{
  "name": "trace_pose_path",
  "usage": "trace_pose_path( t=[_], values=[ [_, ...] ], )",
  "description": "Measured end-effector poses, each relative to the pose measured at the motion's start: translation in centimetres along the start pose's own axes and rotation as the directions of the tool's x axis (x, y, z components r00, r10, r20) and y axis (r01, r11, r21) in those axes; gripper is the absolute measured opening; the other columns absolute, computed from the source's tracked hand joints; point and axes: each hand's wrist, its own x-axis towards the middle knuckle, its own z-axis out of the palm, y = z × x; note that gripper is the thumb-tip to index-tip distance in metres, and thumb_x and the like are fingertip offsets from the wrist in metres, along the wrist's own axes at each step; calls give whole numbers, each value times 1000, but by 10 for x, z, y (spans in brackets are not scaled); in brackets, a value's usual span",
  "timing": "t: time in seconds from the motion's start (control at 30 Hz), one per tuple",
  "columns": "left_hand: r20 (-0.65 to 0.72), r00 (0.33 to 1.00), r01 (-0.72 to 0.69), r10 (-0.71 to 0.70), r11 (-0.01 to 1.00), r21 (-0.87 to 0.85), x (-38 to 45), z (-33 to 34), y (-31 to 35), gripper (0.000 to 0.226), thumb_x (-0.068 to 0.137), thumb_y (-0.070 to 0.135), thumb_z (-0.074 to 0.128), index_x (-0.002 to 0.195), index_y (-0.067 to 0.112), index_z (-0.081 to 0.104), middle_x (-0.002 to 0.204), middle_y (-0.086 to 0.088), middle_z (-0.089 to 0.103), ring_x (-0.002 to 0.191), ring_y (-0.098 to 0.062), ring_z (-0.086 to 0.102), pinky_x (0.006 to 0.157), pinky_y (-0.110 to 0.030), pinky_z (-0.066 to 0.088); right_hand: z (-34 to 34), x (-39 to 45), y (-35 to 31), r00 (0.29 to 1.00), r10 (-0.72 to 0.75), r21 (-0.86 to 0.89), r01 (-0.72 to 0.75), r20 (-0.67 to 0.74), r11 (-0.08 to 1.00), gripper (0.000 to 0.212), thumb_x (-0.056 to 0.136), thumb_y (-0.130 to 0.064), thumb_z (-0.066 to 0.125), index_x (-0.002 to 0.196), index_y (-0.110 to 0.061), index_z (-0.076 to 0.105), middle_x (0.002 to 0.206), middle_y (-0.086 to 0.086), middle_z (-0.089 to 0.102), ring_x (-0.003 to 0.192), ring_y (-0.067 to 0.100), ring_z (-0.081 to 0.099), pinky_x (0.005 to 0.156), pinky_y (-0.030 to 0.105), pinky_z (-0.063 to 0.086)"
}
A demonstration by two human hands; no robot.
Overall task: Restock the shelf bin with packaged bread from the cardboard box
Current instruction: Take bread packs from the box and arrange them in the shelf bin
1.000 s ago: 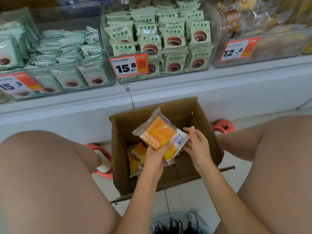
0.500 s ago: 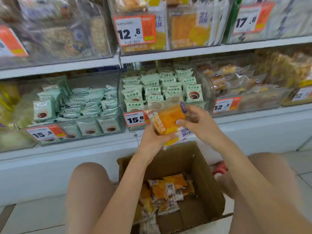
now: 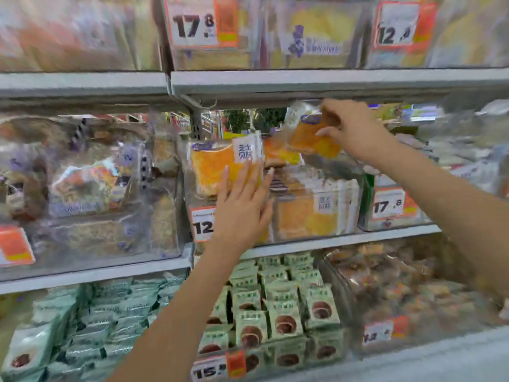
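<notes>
gripping a tilted bread packet [image 3: 311, 137], the right hand [image 3: 351, 130] reaches over the shelf bin [image 3: 316, 232]. left hand [image 3: 242, 208], fingers straight, presses an upright packet [image 3: 214, 166].

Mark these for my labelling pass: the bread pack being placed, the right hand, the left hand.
bread pack [image 3: 308, 139], head view, orange face below the fingers.
right hand [image 3: 349, 128], head view, back of hand.
left hand [image 3: 242, 208], head view, back of hand.

Two hands, left [image 3: 242, 208] and right [image 3: 349, 128]; seven orange price tags, one [image 3: 201, 22] at upper centre; three shelf boards, the top one [image 3: 303, 78]
</notes>
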Motion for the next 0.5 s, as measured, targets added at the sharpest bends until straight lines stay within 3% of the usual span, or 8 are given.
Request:
trace_pose_path(
  t=[0.17, 0.27, 0.4, 0.5],
  values=[
    [-95, 995, 33, -31, 999, 18, 0, 20, -1, 51, 98, 46, 33, 134, 18, 55, 144, -4, 47, 137, -25, 39, 112, -45, 28, 73, 74, 25, 960, 60, -209, -1, 273, 978, 38, 86, -29, 66, 121, -21, 53, 120, 5, 61, 116, 30, 51, 88, 41, 37],
    [-143, 989, 44, -41, 999, 16, -1, 21, 0, 51, 97, 47, 34, 133, 17, 57, 142, -3, 48, 136, -24, 40, 111, -44, 31, 111, 99, 25, 906, 78, -177, -4, 416, 984, 48, 88, -27, 64, 134, -23, 48, 132, 2, 55, 123, 26, 47, 94, 41, 34],
    [-148, 988, 35, -36, 999, -6, -2, 22, 0, 51, 96, 46, 35, 133, 18, 56, 142, -3, 49, 136, -23, 40, 109, -44, 34, 143, 121, 25, 885, 24, -78, 14, 466, 997, 50, 91, -24, 61, 137, -14, 45, 134, 10, 52, 120, 27, 48, 87, 28, 33],
    [-155, 987, 33, -32, 999, 3, -3, 24, -1, 50, 95, 45, 38, 134, 18, 55, 142, -3, 49, 136, -23, 41, 109, -43, 34, 154, 124, 33, 870, 37, -47, -16, 492, 999, 57, 90, -25, 61, 142, -16, 38, 138, 11, 49, 122, 28, 47, 97, 34, 37]
  ],
)
